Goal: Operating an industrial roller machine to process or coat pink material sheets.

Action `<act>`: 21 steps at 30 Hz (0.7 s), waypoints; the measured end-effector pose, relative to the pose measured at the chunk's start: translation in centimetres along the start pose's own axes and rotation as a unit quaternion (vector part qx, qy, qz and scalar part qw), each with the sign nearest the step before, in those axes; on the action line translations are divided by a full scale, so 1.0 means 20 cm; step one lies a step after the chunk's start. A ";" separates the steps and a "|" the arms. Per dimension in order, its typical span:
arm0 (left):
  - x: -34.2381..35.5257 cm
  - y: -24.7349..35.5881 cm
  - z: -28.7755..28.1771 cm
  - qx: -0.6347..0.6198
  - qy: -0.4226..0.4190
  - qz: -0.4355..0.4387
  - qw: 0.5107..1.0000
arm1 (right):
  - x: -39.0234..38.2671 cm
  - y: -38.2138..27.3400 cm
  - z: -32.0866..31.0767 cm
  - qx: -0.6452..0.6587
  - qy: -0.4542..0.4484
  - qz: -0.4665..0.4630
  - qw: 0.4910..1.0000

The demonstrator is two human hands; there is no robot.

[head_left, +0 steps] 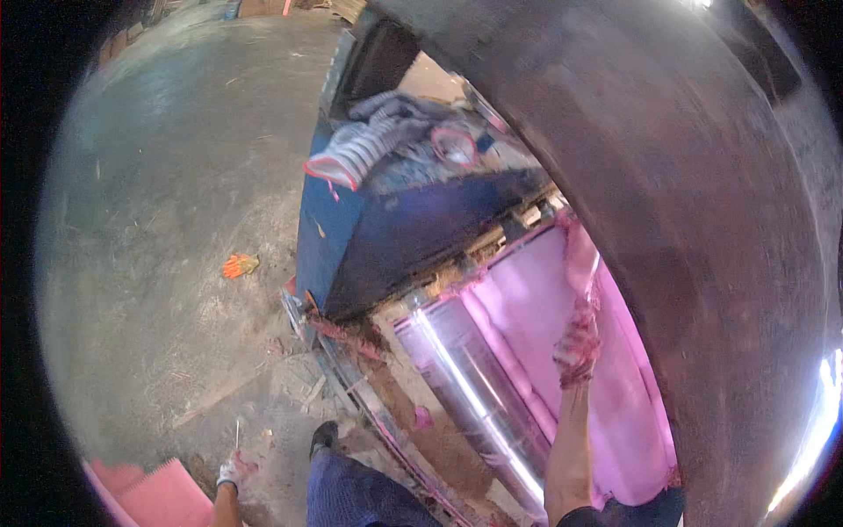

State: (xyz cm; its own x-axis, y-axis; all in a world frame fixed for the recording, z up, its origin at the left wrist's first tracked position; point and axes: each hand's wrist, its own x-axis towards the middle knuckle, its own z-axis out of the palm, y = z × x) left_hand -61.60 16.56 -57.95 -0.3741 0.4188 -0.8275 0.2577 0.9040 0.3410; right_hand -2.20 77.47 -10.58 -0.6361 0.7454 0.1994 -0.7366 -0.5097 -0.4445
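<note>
My right hand [577, 350], in a pink-smeared striped glove, is closed over the pink-coated machine bed. It seems to grip a pink-smeared, longish thing [581, 263] that extends away from me; its kind is unclear. Beside it on the left lies a shiny metal roller [479, 395], bordering a sheet of glossy pink liquid [522, 290]. Low at the left, my left hand [237, 471], also gloved, is closed around a thin pale stick-like tool [237, 432] that points up. This hand is near pink toothed-edge sheets [167, 494].
A large dark curved drum [694, 220] fills the right side. Beyond the roller stands a blue metal housing [421, 237] with grey striped gloves [360, 145] on top. An orange glove [239, 265] lies on the concrete floor [167, 193]. A grimy frame rail [369, 413] runs beside my leg.
</note>
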 end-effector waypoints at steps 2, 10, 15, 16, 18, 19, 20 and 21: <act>-0.11 0.09 0.08 -0.083 -0.028 -0.007 0.996 | -0.34 0.03 0.11 0.072 0.050 0.122 0.989; -0.60 0.53 0.34 0.070 0.029 0.071 0.995 | -1.92 -0.25 0.74 -0.487 0.494 0.143 0.706; -0.79 0.41 0.71 0.257 0.025 0.102 0.961 | -2.83 -0.42 1.00 -0.657 0.505 0.367 0.423; -0.84 0.42 0.85 0.265 0.013 0.108 0.958 | -3.05 -0.46 0.99 -0.650 0.517 0.369 0.416; -0.98 0.56 1.09 0.227 -0.077 0.197 0.951 | -3.50 -0.52 0.87 -0.484 0.631 0.300 0.526; -1.11 0.66 1.19 0.297 -0.071 0.200 0.931 | -3.71 -0.51 0.78 -0.494 0.648 0.302 0.495; -1.25 0.67 1.19 0.303 -0.072 0.198 0.929 | -3.73 -0.47 0.83 -0.488 0.650 0.304 0.497; -1.38 0.67 1.20 0.251 -0.113 0.187 0.943 | -3.70 -0.40 0.90 -0.523 0.652 0.295 0.463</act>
State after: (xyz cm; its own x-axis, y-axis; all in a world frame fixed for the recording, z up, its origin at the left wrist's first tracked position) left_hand -26.45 15.06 -41.33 0.0109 0.6200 -0.7845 0.7445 0.5187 0.4203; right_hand 46.64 18.79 -6.07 0.5253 0.5830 -0.6198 0.4257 -0.8107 -0.4019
